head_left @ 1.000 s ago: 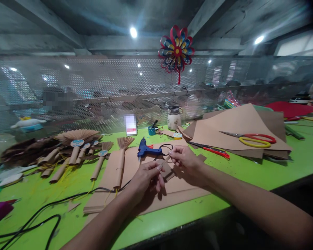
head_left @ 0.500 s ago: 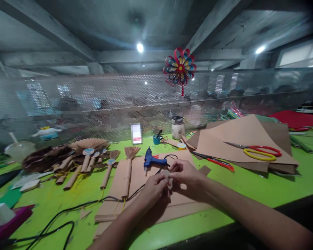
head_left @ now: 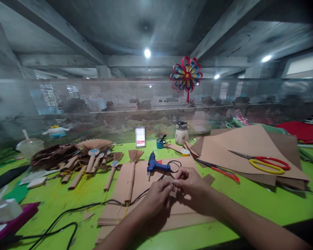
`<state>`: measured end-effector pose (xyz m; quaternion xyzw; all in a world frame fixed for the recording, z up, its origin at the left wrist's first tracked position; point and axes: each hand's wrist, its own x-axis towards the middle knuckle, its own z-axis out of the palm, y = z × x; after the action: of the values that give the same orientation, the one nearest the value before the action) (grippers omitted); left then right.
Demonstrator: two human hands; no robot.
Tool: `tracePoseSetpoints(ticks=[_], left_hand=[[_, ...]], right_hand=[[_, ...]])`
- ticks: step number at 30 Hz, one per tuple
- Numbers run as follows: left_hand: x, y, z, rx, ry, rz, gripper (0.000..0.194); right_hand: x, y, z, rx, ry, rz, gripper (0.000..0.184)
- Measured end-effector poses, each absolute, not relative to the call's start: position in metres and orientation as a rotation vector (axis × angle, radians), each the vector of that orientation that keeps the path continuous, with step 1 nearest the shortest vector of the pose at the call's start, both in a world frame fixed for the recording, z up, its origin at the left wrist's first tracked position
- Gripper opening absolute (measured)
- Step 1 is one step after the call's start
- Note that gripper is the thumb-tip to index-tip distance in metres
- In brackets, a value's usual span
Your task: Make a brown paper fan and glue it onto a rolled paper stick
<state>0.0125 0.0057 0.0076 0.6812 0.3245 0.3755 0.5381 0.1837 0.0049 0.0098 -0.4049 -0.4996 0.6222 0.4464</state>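
Observation:
My left hand (head_left: 158, 196) and my right hand (head_left: 192, 185) meet over a stack of brown paper sheets (head_left: 146, 205) on the green table (head_left: 263, 205). Both are closed, fingertips pinched together on a small brown piece that I cannot make out. Just beyond them lies a blue glue gun (head_left: 156, 166), its black cord (head_left: 67, 211) trailing to the left. A rolled brown paper fan (head_left: 131, 170) lies on the sheets left of my hands.
Several finished paper fans (head_left: 92, 156) are heaped at the left. Larger brown sheets (head_left: 247, 146) at the right carry red-and-yellow scissors (head_left: 263, 162); red-handled scissors (head_left: 219, 169) lie beside them. A perforated screen (head_left: 120, 104) backs the table, with a paper pinwheel (head_left: 186, 74), jar (head_left: 182, 132) and cup (head_left: 30, 147).
My hands have drawn together from holding a thin strip apart to pinching at one spot. The camera has tilted up, so everything sits lower in view.

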Motion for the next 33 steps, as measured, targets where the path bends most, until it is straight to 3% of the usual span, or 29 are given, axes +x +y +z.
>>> tracePoseSetpoints(ticks=[11, 17, 25, 33], left_hand=[[0.012, 0.001, 0.005, 1.323, 0.648, 0.762, 0.035], [0.004, 0.016, -0.007, 1.406, 0.736, 0.665, 0.036], [0.005, 0.019, -0.007, 1.504, 1.026, 0.858, 0.027], [0.004, 0.018, 0.021, 1.554, 1.123, 1.217, 0.026]], right_hand=[[0.191, 0.016, 0.014, -0.896, -1.268, 1.57, 0.039], [0.188, 0.017, 0.002, -0.805, -1.228, 1.584, 0.031], [0.2, 0.03, 0.003, -0.962, -1.523, 1.21, 0.026], [0.218, 0.042, 0.014, -0.94, -1.596, 1.196, 0.034]])
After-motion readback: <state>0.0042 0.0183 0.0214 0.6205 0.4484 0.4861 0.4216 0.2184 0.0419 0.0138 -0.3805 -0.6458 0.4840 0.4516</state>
